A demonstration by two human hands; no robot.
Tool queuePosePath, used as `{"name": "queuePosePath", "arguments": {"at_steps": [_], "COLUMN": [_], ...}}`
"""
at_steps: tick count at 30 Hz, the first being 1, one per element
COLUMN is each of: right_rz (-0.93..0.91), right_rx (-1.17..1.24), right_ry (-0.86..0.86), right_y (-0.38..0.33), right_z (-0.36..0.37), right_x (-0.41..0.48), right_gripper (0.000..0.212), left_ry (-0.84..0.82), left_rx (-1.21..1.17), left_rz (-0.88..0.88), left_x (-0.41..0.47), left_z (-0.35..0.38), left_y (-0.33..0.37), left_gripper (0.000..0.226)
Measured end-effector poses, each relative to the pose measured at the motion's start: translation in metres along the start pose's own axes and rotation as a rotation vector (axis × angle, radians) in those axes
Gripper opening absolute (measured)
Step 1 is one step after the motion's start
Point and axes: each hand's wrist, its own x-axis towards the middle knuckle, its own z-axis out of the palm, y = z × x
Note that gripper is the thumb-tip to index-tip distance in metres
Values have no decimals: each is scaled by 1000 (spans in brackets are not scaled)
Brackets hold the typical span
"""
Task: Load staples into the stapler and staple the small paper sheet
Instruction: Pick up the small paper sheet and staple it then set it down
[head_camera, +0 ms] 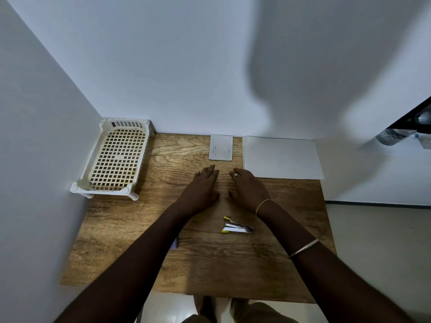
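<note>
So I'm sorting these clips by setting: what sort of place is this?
Likely a small desk in a bare room corner, set up for office-type tasks: a wooden table pushed against plain white walls, carrying a stapler, a small paper sheet and a plastic tray.

Stapler (pixel 236 227) btwn arms; small sheet (pixel 221 147) behind; basket (pixel 114 157) left.

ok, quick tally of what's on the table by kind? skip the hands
Paper sheets: 2 (small sheet, large sheet)
Stapler: 1, lying open
Basket: 1
Purple item: 1, partly hidden, kind unclear
Total: 5
</note>
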Motion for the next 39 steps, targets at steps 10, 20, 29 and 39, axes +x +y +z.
{"name": "queuePosePath", "arguments": {"at_steps": [10,20,29,39], "right_rz": [9,30,48,142], "right_rx": [-114,-73,25,130], "right_ry": [-110,-156,47,155], "right_y": [-4,-3,1,3], "right_z": [3,8,4,33], "right_x": [66,83,45,-33], "right_gripper": [82,90,65,49], "left_ry": [-129,-174,-75,133], "left_rx": [104,105,41,-163], "left_rz": [-36,-3,0,-36], "left_x": [53,67,34,-63], "left_z": [-19,-17,-10,44], "left_y": [-14,-19,-7,20], "left_gripper": [111,121,96,50]}}
